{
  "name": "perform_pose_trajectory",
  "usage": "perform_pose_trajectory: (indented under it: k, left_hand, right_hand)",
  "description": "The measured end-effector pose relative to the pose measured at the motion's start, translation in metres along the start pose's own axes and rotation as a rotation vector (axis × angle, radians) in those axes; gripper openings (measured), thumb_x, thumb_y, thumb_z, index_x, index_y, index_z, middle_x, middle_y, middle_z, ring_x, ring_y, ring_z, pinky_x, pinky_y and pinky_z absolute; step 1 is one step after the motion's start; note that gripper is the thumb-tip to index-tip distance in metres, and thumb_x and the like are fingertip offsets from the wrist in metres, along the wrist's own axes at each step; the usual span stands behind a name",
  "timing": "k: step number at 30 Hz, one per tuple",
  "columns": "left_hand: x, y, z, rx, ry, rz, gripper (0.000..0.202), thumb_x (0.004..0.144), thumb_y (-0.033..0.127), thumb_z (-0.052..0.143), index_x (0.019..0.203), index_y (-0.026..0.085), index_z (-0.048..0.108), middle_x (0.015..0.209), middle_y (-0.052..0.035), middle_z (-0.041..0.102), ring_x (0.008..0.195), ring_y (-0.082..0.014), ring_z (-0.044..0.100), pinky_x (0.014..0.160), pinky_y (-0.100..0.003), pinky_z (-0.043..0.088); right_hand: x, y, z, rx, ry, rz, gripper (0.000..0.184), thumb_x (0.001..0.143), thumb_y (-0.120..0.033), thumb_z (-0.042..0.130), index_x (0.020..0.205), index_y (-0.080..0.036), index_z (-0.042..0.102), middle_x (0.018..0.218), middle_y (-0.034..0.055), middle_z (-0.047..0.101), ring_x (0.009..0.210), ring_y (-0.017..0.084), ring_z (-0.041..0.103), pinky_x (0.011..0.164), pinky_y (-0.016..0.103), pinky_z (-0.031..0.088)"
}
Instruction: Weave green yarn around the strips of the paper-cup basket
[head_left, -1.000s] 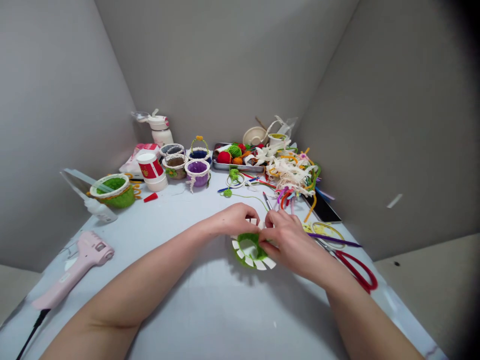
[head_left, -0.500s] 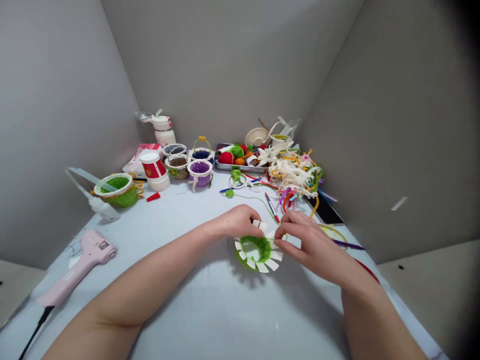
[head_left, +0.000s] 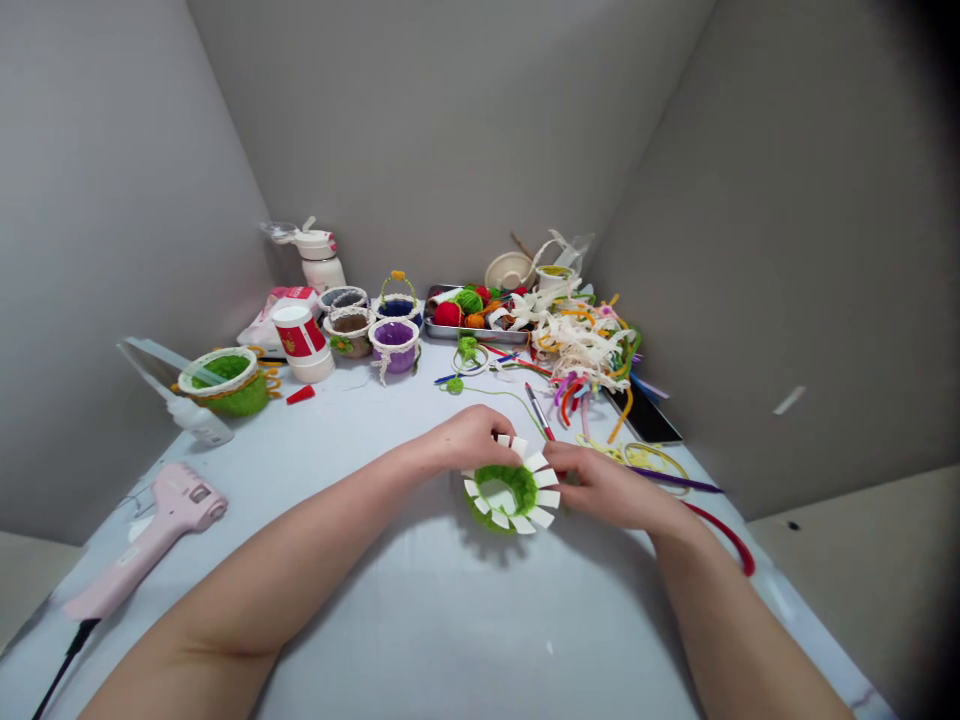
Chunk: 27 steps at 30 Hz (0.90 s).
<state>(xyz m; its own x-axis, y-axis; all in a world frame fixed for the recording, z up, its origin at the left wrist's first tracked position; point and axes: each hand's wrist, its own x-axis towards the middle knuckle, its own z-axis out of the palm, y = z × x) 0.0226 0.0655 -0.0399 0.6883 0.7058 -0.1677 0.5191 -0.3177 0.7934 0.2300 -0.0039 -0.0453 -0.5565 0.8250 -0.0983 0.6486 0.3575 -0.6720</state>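
A small paper cup [head_left: 544,497] stands in front of me, its rim cut into white strips that splay outward and green yarn lining its wall. My left hand [head_left: 480,438] is closed on the far left side of its rim, thumb over the edge. At the cup's right side, my right hand [head_left: 596,482] has its fingers curled together; the tips are partly hidden behind the strips. A thin strand of green yarn [head_left: 517,397] runs from a little green ball [head_left: 454,385] to the fingers of this hand.
On the left lie a pink glue gun [head_left: 154,540], a white bottle [head_left: 199,420] and a green yarn basket [head_left: 244,395]. Small decorated baskets [head_left: 394,350] stand at the back, beside a tray [head_left: 480,335] of yarn balls. Scraps [head_left: 585,345], a phone [head_left: 645,415] and a marker [head_left: 538,410] are at right.
My right hand has moved from above the strips down to the cup's outer right side, its fingers now lower. The left hand keeps hold of the rim. The view has shifted slightly.
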Motion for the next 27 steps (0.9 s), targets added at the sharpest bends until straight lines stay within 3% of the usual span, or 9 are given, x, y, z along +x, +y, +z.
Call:
perform_pose_trajectory:
  k: [4,7,12,18,27]
  left_hand:
    - [-0.001,0.000,-0.008,-0.017,-0.044,-0.006,0.021,0.064,0.031,0.063,0.076,0.014,0.066,0.065,0.0031,0.056,0.060,-0.0093,0.047,0.052,-0.019,0.034]
    - [-0.003,-0.003,-0.017,0.006,-0.101,-0.016,0.021,0.064,0.027,0.061,0.080,0.015,0.065,0.066,0.0038,0.054,0.061,-0.0087,0.047,0.051,-0.018,0.034]
    - [-0.004,-0.008,-0.029,0.090,-0.260,0.038,0.030,0.066,0.027,0.059,0.094,0.019,0.065,0.075,0.0030,0.059,0.066,-0.0099,0.050,0.054,-0.018,0.036]
    - [-0.003,-0.006,-0.025,0.056,-0.159,-0.001,0.034,0.066,0.040,0.065,0.092,0.018,0.067,0.076,0.0027,0.059,0.069,-0.0106,0.051,0.057,-0.019,0.037]
    - [0.002,-0.006,-0.012,-0.061,-0.064,-0.046,0.026,0.061,0.035,0.070,0.077,0.014,0.066,0.066,0.0035,0.056,0.061,-0.0095,0.048,0.053,-0.020,0.035]
  right_hand:
    - [0.013,0.012,0.013,0.041,0.174,0.127,0.013,0.082,-0.023,0.053,0.077,-0.016,0.063,0.079,0.0023,0.059,0.072,0.015,0.054,0.063,0.024,0.040]
    - [0.019,0.015,0.021,0.095,0.273,0.123,0.011,0.079,-0.019,0.052,0.078,-0.016,0.062,0.081,0.0027,0.060,0.075,0.016,0.055,0.065,0.024,0.040]
    - [0.027,0.014,0.034,0.160,0.299,0.103,0.010,0.069,-0.012,0.054,0.074,-0.016,0.061,0.075,0.0009,0.061,0.073,0.016,0.054,0.063,0.023,0.039]
    - [0.029,0.009,0.037,0.208,0.298,0.076,0.009,0.072,-0.014,0.053,0.076,-0.016,0.061,0.076,0.0004,0.061,0.071,0.015,0.054,0.062,0.022,0.038]
    - [0.029,0.011,0.036,0.288,0.274,0.110,0.007,0.074,-0.017,0.054,0.076,-0.015,0.060,0.072,-0.0006,0.060,0.069,0.014,0.052,0.059,0.022,0.038]
